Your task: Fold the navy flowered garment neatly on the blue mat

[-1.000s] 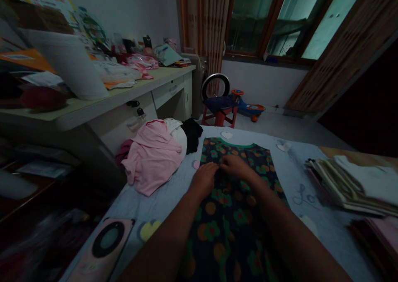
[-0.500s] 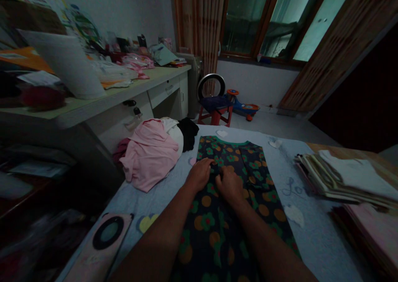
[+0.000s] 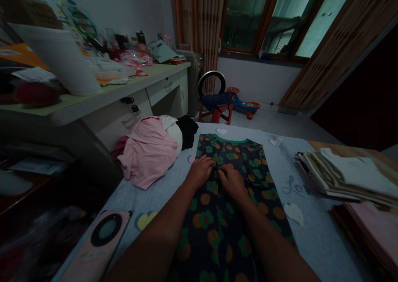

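Note:
A dark garment (image 3: 214,228) printed with green flowers and orange dots lies flat on the bed, its green collar pointing away from me. A lengthwise fold runs down its middle. My left hand (image 3: 200,172) and my right hand (image 3: 231,183) sit side by side just below the collar, fingers gathered on the fabric at that fold. Their fingertips nearly meet at the centre. My forearms stretch over the lower part of the garment, and the cloth under my palms is hidden.
A pale blue bedsheet (image 3: 161,195) carries heart-shaped patches. A crumpled pink garment (image 3: 147,153) and black cloth (image 3: 188,131) lie to the left, a stack of folded clothes (image 3: 348,178) to the right. A cluttered white desk (image 3: 102,100) stands beyond the bed.
My right hand has moved down the garment toward me, level with my left hand. The fabric is now gathered along the centre fold. The view has shifted slightly.

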Action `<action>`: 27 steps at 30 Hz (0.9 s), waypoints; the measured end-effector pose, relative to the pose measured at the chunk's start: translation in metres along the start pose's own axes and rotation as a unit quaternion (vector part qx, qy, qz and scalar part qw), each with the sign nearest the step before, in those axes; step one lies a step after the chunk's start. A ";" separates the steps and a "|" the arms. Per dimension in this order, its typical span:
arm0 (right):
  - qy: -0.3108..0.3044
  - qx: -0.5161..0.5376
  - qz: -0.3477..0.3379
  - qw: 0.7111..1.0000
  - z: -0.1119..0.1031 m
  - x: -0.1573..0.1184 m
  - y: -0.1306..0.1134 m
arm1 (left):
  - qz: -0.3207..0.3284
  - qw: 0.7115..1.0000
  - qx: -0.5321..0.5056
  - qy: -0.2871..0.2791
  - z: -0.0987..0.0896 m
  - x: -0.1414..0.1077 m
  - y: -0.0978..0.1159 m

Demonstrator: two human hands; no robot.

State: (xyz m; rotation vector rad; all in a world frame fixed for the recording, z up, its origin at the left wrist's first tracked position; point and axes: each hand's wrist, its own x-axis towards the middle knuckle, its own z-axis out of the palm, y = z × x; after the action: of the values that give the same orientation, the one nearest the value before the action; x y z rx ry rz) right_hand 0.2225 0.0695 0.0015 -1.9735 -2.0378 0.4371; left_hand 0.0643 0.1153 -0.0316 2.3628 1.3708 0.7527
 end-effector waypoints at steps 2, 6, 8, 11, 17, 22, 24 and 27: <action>0.007 -0.013 0.013 1.000 0.000 -0.002 -0.006 | 0.013 1.000 -0.012 0.016 0.001 0.001 -0.001; 0.007 -0.071 0.039 0.997 0.002 -0.004 -0.017 | 0.039 0.997 -0.039 0.058 -0.001 0.001 -0.002; 0.001 -0.081 0.048 0.996 0.003 -0.005 -0.020 | 0.043 0.995 -0.039 0.082 -0.002 0.001 -0.001; 0.007 -0.083 0.052 0.995 0.004 -0.006 -0.022 | 0.046 0.993 -0.031 0.103 -0.004 0.001 0.000; 0.011 -0.082 0.044 0.996 0.003 -0.008 -0.023 | 0.034 0.994 0.014 0.104 -0.005 -0.001 0.001; 0.009 -0.071 0.022 0.997 0.002 -0.009 -0.019 | 0.074 0.993 0.049 0.074 -0.009 -0.005 0.004; 0.008 -0.070 0.014 0.997 0.002 -0.009 -0.018 | 0.087 0.993 0.047 0.060 -0.010 -0.006 0.008; 0.008 -0.073 0.014 0.997 0.003 -0.010 -0.017 | 0.091 0.993 0.050 0.051 -0.013 -0.006 0.012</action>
State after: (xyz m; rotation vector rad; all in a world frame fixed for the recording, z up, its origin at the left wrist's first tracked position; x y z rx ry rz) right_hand 0.2065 0.0593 0.0055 -2.0826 -2.0881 0.2840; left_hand 0.0627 0.1043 -0.0171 2.5871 1.2707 0.8852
